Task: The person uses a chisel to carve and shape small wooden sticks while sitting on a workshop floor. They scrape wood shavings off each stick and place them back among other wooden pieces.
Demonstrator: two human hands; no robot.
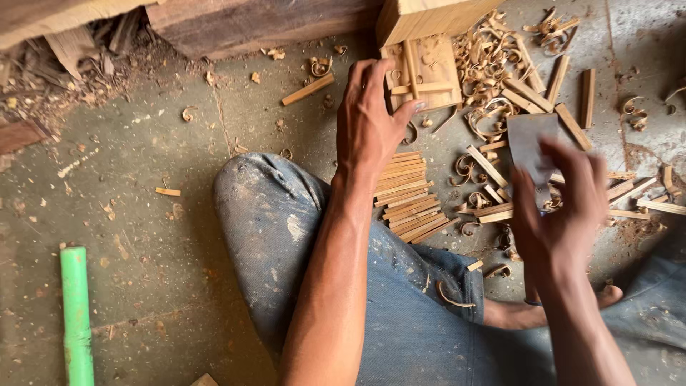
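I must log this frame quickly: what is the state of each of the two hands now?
Left hand: open, fingers resting on the small wooden block, gripping nothing.
Right hand: closed on a flat grey blade, blurred.

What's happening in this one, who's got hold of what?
A person sits on a concrete floor in dusty jeans, doing small woodwork. The left hand reaches to a small wooden block with thin sticks lying across it. The right hand, blurred, holds a flat grey metal blade. A neat row of cut wooden strips lies by the knee, with loose sticks and curled shavings scattered beyond. A green pipe lies off to the side.
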